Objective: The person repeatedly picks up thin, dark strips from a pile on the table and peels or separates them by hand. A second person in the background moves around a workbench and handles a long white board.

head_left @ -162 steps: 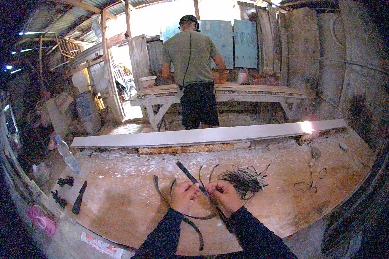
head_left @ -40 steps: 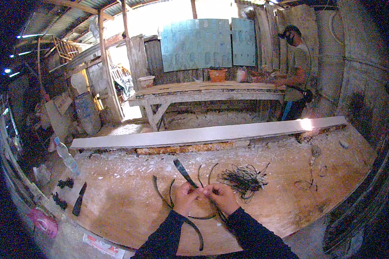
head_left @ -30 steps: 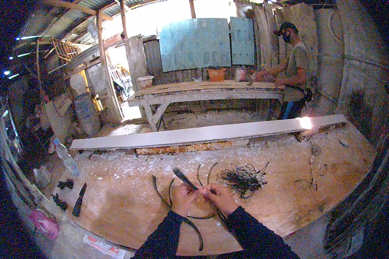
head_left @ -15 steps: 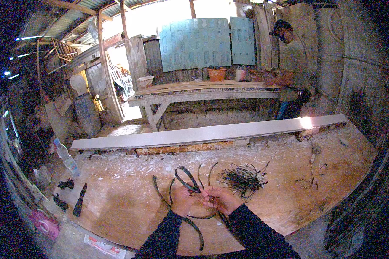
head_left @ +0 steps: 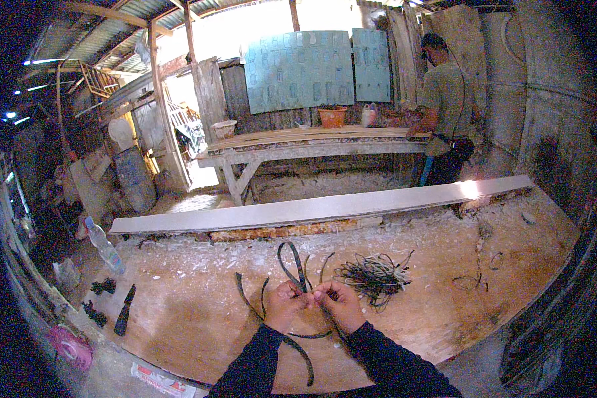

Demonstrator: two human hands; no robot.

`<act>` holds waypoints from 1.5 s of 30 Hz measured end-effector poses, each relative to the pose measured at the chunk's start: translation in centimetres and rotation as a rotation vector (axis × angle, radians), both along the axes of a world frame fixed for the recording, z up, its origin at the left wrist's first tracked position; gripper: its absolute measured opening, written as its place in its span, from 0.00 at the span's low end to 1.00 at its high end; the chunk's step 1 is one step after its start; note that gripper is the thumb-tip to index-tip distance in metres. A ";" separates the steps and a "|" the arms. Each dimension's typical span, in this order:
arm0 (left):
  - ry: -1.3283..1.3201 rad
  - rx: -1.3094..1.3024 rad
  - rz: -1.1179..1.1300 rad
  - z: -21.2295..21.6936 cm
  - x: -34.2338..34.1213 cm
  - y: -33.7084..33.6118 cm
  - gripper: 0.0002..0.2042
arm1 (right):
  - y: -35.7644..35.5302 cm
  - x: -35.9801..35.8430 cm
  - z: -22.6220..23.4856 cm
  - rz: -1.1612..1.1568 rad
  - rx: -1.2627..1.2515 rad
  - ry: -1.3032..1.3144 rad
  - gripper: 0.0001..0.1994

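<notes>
While both hands meet at the near middle of the bench: they pinch one thing between them.
Left hand (head_left: 284,306): one; its grip is closed on the black flat strap bent into a loop (head_left: 292,260).
Right hand (head_left: 338,306): one; fingers closed on the same strap, just beside the left hand.
Strap: its loop stands up past the fingertips; its ends run under the hands.
Loose black curved strips (head_left: 247,300): about three lie on the wooden plank bench (head_left: 186,318) around the hands.
Tangle of thin dark wires (head_left: 373,276): one heap, near the right hand.
Long pale plank (head_left: 312,209): one, across the far bench edge.
Dark knife (head_left: 124,311): one, well left.
Clear plastic bottle (head_left: 104,245): one, far left.
Person in a grey shirt (head_left: 444,106): one, at the far work table.
</notes>
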State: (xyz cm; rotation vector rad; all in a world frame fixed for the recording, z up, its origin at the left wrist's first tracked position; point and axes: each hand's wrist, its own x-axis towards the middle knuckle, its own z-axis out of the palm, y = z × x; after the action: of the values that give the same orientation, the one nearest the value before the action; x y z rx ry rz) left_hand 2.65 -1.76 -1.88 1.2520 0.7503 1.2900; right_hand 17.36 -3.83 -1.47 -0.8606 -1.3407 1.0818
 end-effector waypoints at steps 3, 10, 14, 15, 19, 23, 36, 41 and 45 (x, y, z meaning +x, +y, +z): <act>-0.089 -0.106 -0.010 0.1 0.1 -0.1 0.09 | 0.0 -0.2 -0.1 -0.082 0.026 -0.016 0.05; -0.001 -0.025 -0.043 0.2 -0.2 0.0 0.10 | 0.3 -0.2 -0.4 0.066 -0.162 0.151 0.04; -0.066 -0.099 -0.066 -0.4 -0.4 0.3 0.10 | -0.6 -0.5 0.9 -0.126 0.122 -0.151 0.02; -0.091 -0.128 -0.076 -0.5 -0.4 0.3 0.10 | -0.9 -0.3 1.3 -0.195 0.265 -0.316 0.03; -0.110 -0.219 -0.152 -0.6 -0.9 0.6 0.10 | -1.5 -0.2 2.5 -0.337 0.702 -0.636 0.06; -0.225 -0.276 -0.262 -1.0 -1.4 1.0 0.09 | -1.4 -0.2 2.5 -0.271 0.799 -0.642 0.08; -0.238 -0.285 -0.285 0.2 -1.7 0.6 0.15 | -0.6 0.2 1.8 -0.088 0.582 -0.615 0.13; -0.266 -0.252 -0.300 1.3 -1.4 -0.4 0.18 | -1.3 0.0 1.7 -0.186 0.565 -0.603 0.12; -0.153 -0.128 -0.138 1.2 -0.9 -0.6 0.17 | -1.7 -0.2 2.1 -0.234 0.535 -0.598 0.13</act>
State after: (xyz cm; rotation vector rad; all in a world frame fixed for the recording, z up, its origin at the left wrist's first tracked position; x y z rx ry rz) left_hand 1.75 -2.37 -0.73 1.0707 0.6159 1.1918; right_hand 17.18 -5.57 0.58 -0.9314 -1.8501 0.2459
